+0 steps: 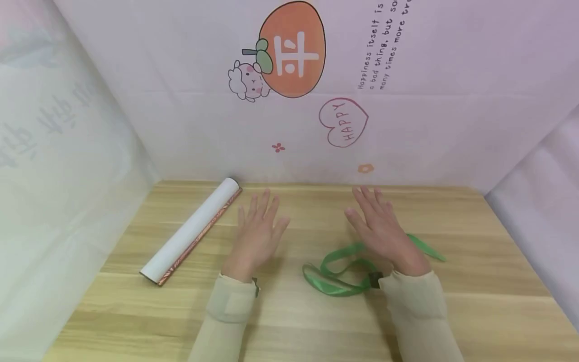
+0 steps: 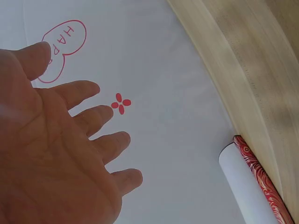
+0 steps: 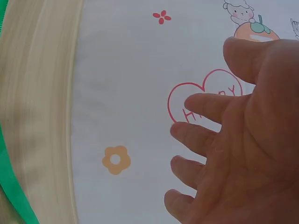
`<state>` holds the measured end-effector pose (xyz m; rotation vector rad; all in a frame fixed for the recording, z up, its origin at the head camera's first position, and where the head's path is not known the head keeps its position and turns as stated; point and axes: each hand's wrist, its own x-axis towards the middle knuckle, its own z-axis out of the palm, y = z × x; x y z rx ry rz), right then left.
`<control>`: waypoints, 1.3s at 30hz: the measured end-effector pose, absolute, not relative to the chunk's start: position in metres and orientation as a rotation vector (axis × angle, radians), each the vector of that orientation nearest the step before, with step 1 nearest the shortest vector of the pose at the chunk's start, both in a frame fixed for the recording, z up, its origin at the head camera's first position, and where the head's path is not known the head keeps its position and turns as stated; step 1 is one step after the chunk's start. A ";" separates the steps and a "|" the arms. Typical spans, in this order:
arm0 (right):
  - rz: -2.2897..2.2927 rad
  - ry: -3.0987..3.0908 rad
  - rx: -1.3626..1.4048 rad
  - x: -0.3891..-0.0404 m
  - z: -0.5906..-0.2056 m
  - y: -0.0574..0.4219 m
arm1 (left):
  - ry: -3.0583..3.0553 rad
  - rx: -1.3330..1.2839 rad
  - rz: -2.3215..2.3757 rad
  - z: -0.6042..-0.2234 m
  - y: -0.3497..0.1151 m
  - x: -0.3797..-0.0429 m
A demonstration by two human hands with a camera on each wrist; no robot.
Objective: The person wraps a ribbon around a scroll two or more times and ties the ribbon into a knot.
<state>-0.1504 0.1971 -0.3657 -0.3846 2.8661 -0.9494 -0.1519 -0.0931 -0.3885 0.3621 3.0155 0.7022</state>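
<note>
My left hand [image 1: 258, 234] is held over the wooden table with its fingers spread and nothing in it. Left of it lies a white rolled-up sheet [image 1: 192, 229] with a red patterned edge; its end also shows in the left wrist view, where the left palm [image 2: 51, 154] faces the camera. On the other side, my right hand [image 1: 380, 229] hovers with fingers spread, holding nothing. A green ribbon [image 1: 332, 287] lies looped on the table beneath the right hand and wrist, partly hidden by them. In the right wrist view, a strip of it runs along the left edge.
Behind the wooden table [image 1: 298, 327] stands a white printed cloth [image 1: 194, 125] with an orange fruit, a heart and lettering. More white cloth hangs at the left side [image 1: 68, 201] and the right side [image 1: 547, 191].
</note>
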 end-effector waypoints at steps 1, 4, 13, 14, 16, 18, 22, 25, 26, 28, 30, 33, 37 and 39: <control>-0.952 2.861 -0.389 -0.149 -0.366 0.197 | 3.013 0.363 0.704 -0.388 -0.093 -0.151; -0.961 2.845 -0.421 -0.147 -0.364 0.199 | 3.000 0.379 0.704 -0.387 -0.093 -0.148; -0.784 2.723 -0.428 -0.140 -0.358 0.201 | 2.990 0.431 0.719 -0.379 -0.090 -0.147; -0.748 2.717 -0.441 -0.137 -0.360 0.201 | 2.998 0.436 0.723 -0.379 -0.090 -0.147; -0.711 2.707 -0.512 -0.131 -0.365 0.199 | 3.013 0.432 0.753 -0.379 -0.090 -0.149; -0.683 2.699 -0.584 -0.123 -0.373 0.196 | 3.025 0.402 0.785 -0.379 -0.092 -0.152; -0.619 2.700 -0.726 -0.105 -0.392 0.184 | 3.079 0.316 0.783 -0.377 -0.115 -0.159; -0.534 2.733 -0.769 -0.097 -0.405 0.176 | 3.106 0.216 0.718 -0.377 -0.148 -0.163; -0.517 2.745 -0.770 -0.095 -0.409 0.174 | 3.087 0.164 0.709 -0.376 -0.160 -0.164; -0.453 2.777 -0.768 -0.093 -0.415 0.172 | 3.056 0.067 0.672 -0.380 -0.187 -0.164; -0.386 2.809 -0.756 -0.090 -0.419 0.171 | 3.022 0.000 0.618 -0.387 -0.212 -0.162; -0.337 2.860 -0.786 -0.088 -0.419 0.169 | 2.983 -0.028 0.567 -0.398 -0.246 -0.159; -0.397 2.909 -0.784 -0.084 -0.415 0.167 | 2.959 0.002 0.531 -0.407 -0.273 -0.156; -0.427 2.903 -0.821 -0.081 -0.413 0.166 | 2.972 0.023 0.510 -0.407 -0.281 -0.155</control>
